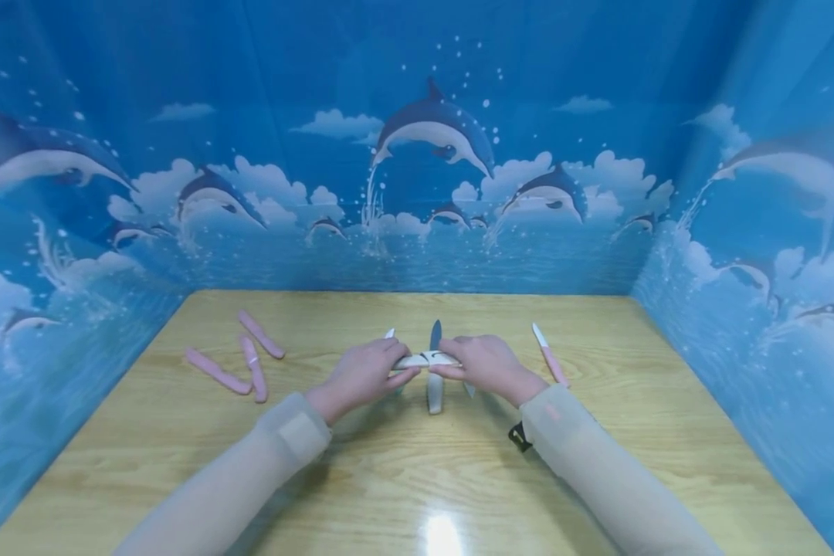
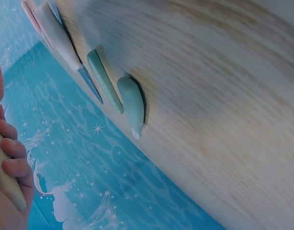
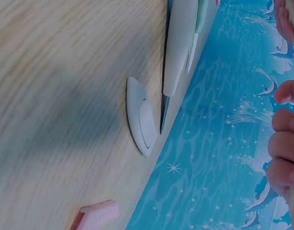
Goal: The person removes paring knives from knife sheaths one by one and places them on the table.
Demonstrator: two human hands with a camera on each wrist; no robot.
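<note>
"What are you holding?"

"A slim white piece point(image 1: 427, 360) with a dark mark near its middle. My left grip point(image 1: 371, 369) has one end and my right grip point(image 1: 488, 366) the other, fingers curled round it on both sides."

"Where is it, exactly?"

"Raised over the bench point(image 1: 417, 471), running crosswise between my two grips. Beneath it a white-handled knife point(image 1: 434, 398) lies on the wood, its dark blade point(image 1: 435, 334) pointing away from me."

"And over on your left?"

"A slender green handle point(image 2: 105, 81) and a rounded green piece point(image 2: 132, 102) with a pale tip, near each other. Well beyond my left grip lie three pink pieces point(image 1: 253, 369), two of them close together."

"The right?"

"A curved white piece point(image 3: 137, 115) lies just beside the white-handled knife. Farther out is a pink-handled knife point(image 1: 554, 364), its light blade also pointing away."

"What stands behind all that?"

"Blue cloth point(image 1: 306, 262) printed with leaping dolphins, along the far edge and both sides of the bench."
</note>
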